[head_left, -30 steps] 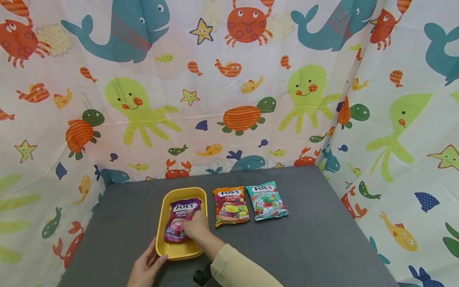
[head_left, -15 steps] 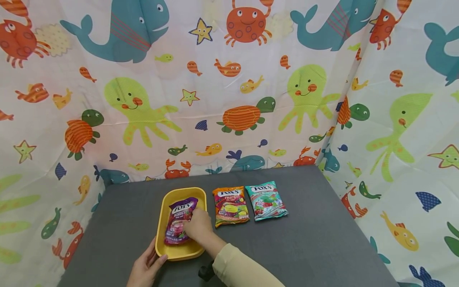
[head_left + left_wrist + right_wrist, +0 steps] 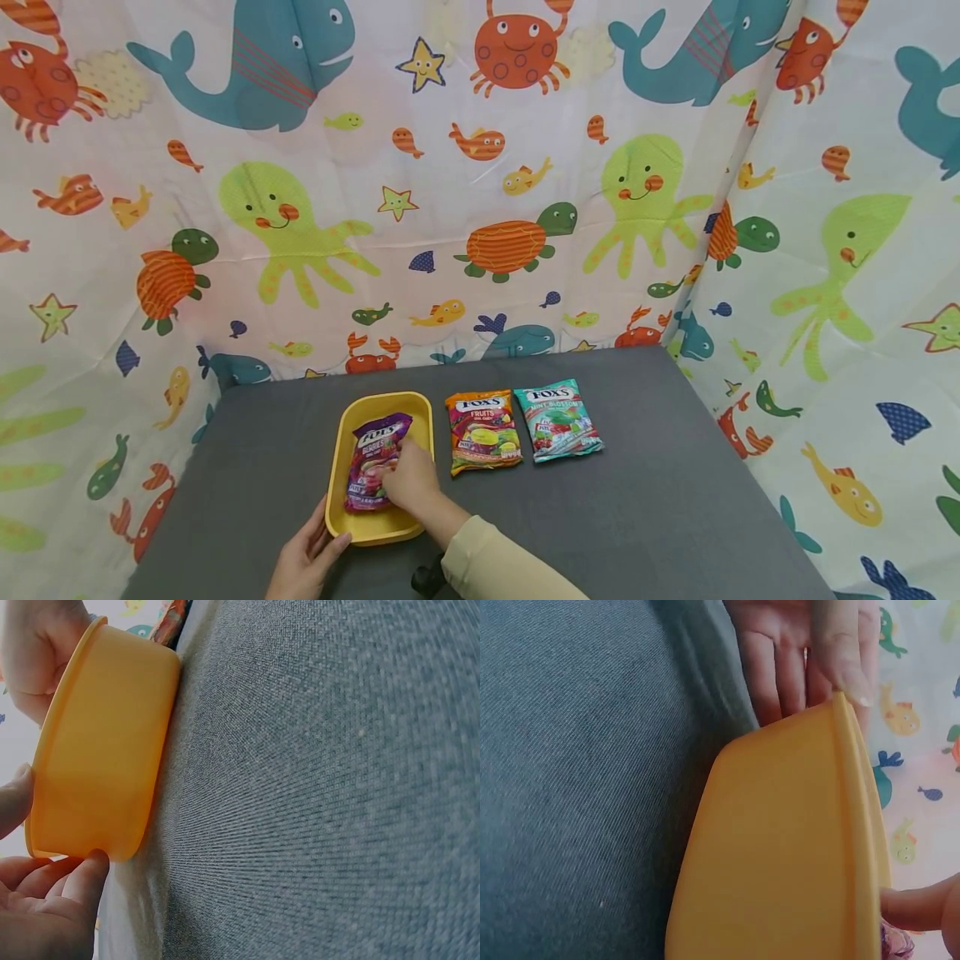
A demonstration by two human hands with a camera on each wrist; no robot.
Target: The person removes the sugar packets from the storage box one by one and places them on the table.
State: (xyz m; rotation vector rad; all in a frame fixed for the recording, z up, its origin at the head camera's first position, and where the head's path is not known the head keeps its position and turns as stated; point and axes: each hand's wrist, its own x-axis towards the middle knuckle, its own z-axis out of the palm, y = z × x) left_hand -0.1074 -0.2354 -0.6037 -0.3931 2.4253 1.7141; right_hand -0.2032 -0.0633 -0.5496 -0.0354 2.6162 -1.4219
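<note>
A yellow plastic tray [image 3: 336, 467] lies on the grey table, with a purple bag of Fox's Berries candy [image 3: 365, 475] inside it, slightly slanted. My left hand [image 3: 306, 557] holds the tray's near left corner, the thumb over the rim and the fingers against the outer wall. Over the right side of the purple bag is my right hand [image 3: 415, 481], its fingers curled and gripping the bag; the fingertips are partly hidden. In the right wrist view the right thumb [image 3: 919, 906] reaches past the tray's rim, and a scrap of the bag [image 3: 896, 942] shows below it.
Right of the tray lie an orange Fox's Fruits bag [image 3: 483, 433] and a teal Fox's Mint Blossom bag [image 3: 558, 421], side by side. A white curtain [image 3: 420, 225] with sea animals hangs behind the table [image 3: 637, 500] and at both sides.
Inside the tray, the top of the purple bag has shifted slightly left with my right hand on it, mostly in the first half second. My left hand and the tray stay put.
</note>
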